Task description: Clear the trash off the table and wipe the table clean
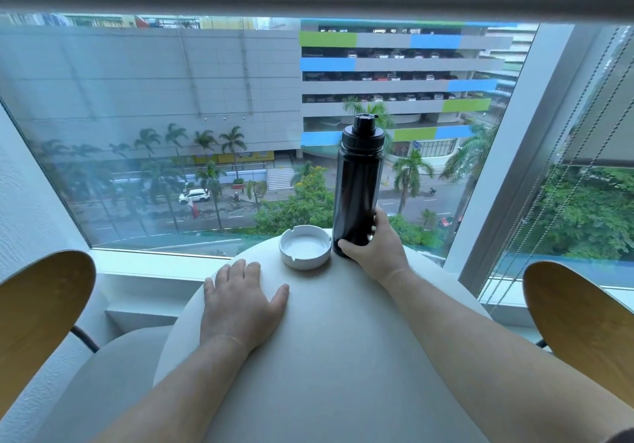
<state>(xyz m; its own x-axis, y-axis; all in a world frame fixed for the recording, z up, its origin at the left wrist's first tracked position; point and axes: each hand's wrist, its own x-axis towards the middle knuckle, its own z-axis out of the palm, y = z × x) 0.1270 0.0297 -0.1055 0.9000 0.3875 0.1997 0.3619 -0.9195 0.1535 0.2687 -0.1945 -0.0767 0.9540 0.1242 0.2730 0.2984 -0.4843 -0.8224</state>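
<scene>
A round pale table (pixel 326 357) fills the middle of the head view. At its far edge a tall black bottle (pixel 356 182) with a black cap stands upright. My right hand (pixel 372 248) grips the bottle's lower part, thumb and fingers curled round it. Just left of the bottle sits a white ashtray (pixel 304 246), which looks empty. My left hand (pixel 242 300) lies flat on the table's left part with its fingers spread, holding nothing.
Two wooden chair backs stand at either side, one at the left (pixel 37 322) and one at the right (pixel 583 333). A large window (pixel 206 116) rises directly behind the table, with blind cords (pixel 562 168) hanging at the right.
</scene>
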